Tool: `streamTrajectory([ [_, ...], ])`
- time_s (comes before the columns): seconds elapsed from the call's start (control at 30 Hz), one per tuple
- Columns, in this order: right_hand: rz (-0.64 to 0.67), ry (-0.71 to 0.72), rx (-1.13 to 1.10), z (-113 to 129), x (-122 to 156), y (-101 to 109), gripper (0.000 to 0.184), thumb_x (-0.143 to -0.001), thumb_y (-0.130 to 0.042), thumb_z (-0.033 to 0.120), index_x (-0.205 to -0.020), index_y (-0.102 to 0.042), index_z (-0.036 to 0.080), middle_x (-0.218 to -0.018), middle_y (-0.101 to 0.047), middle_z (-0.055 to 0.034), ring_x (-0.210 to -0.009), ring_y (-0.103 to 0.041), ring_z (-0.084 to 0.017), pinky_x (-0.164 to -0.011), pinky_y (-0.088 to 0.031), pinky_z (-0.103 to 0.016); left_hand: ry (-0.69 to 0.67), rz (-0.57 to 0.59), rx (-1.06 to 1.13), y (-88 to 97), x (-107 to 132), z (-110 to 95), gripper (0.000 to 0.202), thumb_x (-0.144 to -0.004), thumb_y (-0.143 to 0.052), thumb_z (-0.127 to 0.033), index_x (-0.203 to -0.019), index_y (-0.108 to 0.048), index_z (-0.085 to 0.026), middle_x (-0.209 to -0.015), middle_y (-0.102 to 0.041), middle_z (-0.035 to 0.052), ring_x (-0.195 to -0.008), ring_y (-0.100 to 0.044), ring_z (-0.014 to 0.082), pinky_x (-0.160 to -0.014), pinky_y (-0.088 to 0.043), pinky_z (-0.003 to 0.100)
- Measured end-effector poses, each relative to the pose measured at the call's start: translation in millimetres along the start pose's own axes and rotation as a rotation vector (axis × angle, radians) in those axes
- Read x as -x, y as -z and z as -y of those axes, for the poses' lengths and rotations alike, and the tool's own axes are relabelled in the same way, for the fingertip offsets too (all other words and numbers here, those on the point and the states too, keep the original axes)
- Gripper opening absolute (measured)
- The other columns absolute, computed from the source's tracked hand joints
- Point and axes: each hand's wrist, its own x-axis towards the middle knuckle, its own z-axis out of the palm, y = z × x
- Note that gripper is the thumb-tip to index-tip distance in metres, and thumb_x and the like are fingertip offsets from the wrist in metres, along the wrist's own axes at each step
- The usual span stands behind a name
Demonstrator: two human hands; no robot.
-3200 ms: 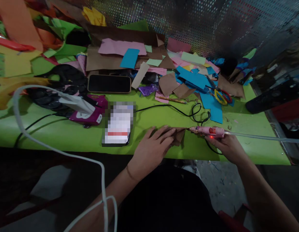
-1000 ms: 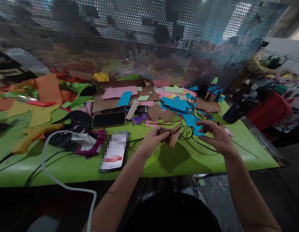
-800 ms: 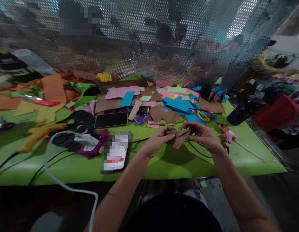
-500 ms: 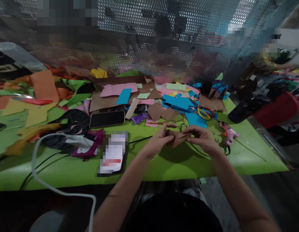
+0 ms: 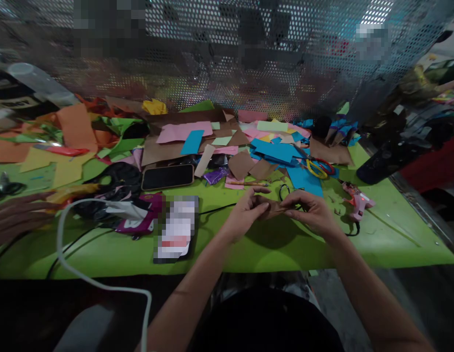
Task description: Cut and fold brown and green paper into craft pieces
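Just above the near part of the green surface (image 5: 102, 247), a small folded brown paper piece (image 5: 273, 208) is held clear of it between both hands. The left hand (image 5: 245, 215) pinches its left end, thumb and fingers closed on it. The right hand (image 5: 310, 211) grips the right end the same way.

Both grips sit on thin edges, so I judge that an uneven squeeze could crease the piece out of line or let a flap spring open. A black cord (image 5: 283, 188) loops just beyond the fingers, where a wrist could snag it. It seems to lead to the pink glue gun (image 5: 356, 205), which lies just to the right of the right hand with its red light lit. A tug could drag the gun, or the forearm could brush its tip, which is likely hot. Farther back lie scissors (image 5: 320, 168) among blue paper scraps (image 5: 278, 151).
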Motion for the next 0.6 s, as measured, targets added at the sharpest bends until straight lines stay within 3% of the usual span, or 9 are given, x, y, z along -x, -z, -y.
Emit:
streamTrajectory([
  [0.2, -0.028, 0.007, 0.057, 1.4, 0.9, -2.3, 0.010, -0.079, -0.075, 0.030, -0.086, -0.072, 0.023, -0.084, -0.070, -0.0041, -0.082, -0.064, -0.020, -0.073, -0.049, -0.033, 0.003, -0.021, -0.038, -1.0, 2.4, -0.9, 0.033, -0.085, -0.062, -0.025, -0.116, -0.051, -0.020, -0.089, -0.065, 0.0034, -0.084, -0.061, 0.0143, -0.073, -0.043, 0.026],
  [0.6, -0.048, -0.046, 0.110, 4.2, 1.1, -9.8, 0.015, -0.076, -0.074, 0.026, -0.080, -0.061, 0.021, -0.075, -0.063, 0.0001, -0.069, -0.057, -0.015, -0.061, -0.044, -0.027, -0.020, -0.014, -0.133, -1.9, 4.9, -1.0, 0.031, -0.089, -0.059, -0.037, -0.115, -0.055, -0.020, -0.103, -0.067, 0.0070, -0.095, -0.062, 0.0179, -0.077, -0.045, 0.028],
])
